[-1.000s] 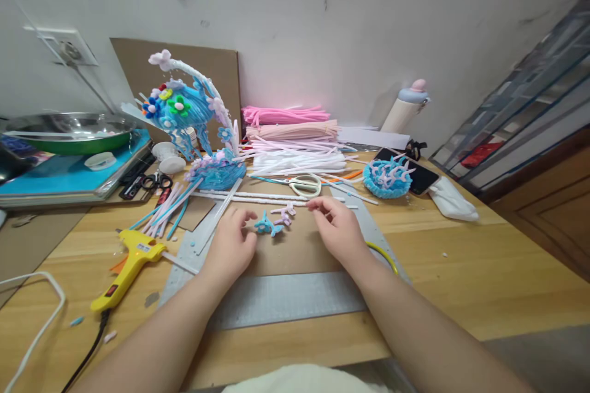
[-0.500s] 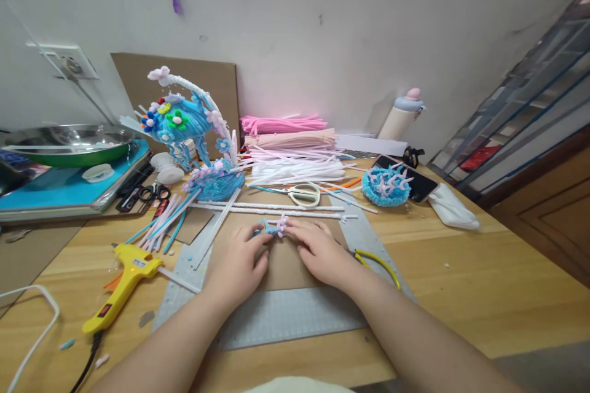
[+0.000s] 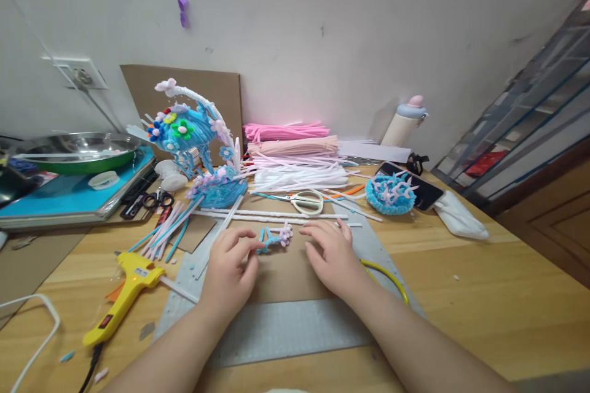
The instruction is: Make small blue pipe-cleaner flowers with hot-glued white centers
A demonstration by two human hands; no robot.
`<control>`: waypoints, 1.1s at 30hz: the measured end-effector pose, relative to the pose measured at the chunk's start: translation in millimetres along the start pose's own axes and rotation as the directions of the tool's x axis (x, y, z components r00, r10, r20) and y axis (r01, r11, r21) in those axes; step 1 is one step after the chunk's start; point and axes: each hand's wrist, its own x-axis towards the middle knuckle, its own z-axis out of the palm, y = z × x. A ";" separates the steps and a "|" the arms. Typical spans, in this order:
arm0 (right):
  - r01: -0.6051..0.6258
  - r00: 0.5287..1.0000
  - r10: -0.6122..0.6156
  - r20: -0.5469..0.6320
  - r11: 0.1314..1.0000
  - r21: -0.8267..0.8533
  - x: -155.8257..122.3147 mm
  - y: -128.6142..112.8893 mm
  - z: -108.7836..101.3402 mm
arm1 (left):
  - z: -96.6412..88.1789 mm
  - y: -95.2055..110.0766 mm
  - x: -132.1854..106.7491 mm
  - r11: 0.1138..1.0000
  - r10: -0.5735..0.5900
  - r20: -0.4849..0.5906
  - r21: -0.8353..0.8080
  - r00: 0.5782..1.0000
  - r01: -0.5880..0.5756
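Observation:
My left hand (image 3: 229,267) pinches a small blue and lilac pipe-cleaner piece (image 3: 275,237) by its blue end, lifting it just off the brown cardboard sheet (image 3: 286,270). To its right lies my right hand (image 3: 332,255), palm down on the cardboard with the fingers spread and nothing in it. Its fingertips sit a little right of the lilac tip of the piece. Long white pipe cleaners (image 3: 276,215) lie across the mat just beyond both hands.
A yellow glue gun (image 3: 124,295) lies at the left. Behind stand a blue pipe-cleaner sculpture (image 3: 193,141), stacks of pink and white pipe cleaners (image 3: 295,153), cream scissors (image 3: 306,201), a blue woven basket (image 3: 389,191), a phone (image 3: 415,187) and a bottle (image 3: 405,120). A yellow wire loop (image 3: 391,273) lies right.
Both hands closed in on the small piece. The left hand then picked it up, and the right hand drew back to the right and flattened on the cardboard.

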 end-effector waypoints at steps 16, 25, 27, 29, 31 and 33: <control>-0.031 0.999 0.031 0.015 0.999 -0.012 2.2 6.8 2.2 | 2.3 -5.6 -0.4 0.995 -0.100 0.028 0.032 0.995 0.099; 0.029 0.985 -0.054 0.165 0.988 0.149 -14.1 -14.9 0.3 | 1.6 -10.6 -0.6 0.998 -0.069 0.089 0.003 0.994 0.069; 0.006 0.978 -0.058 0.201 0.967 0.253 -17.4 -20.9 2.7 | 1.8 -14.6 0.7 0.997 -0.081 0.072 0.004 0.994 0.081; -0.038 0.967 -0.047 0.251 0.946 0.323 -19.5 -24.2 7.3 | 2.1 -17.9 1.8 0.996 -0.092 0.072 0.003 0.993 0.092; -0.105 0.945 -0.009 0.326 0.938 0.331 -20.8 -25.6 12.2 | 2.3 -19.8 2.2 0.995 -0.102 0.081 -0.003 0.992 0.102; -0.146 0.916 0.016 0.402 0.945 0.294 -21.3 -26.3 15.1 | 2.5 -20.3 1.7 0.994 -0.109 0.089 -0.011 0.990 0.110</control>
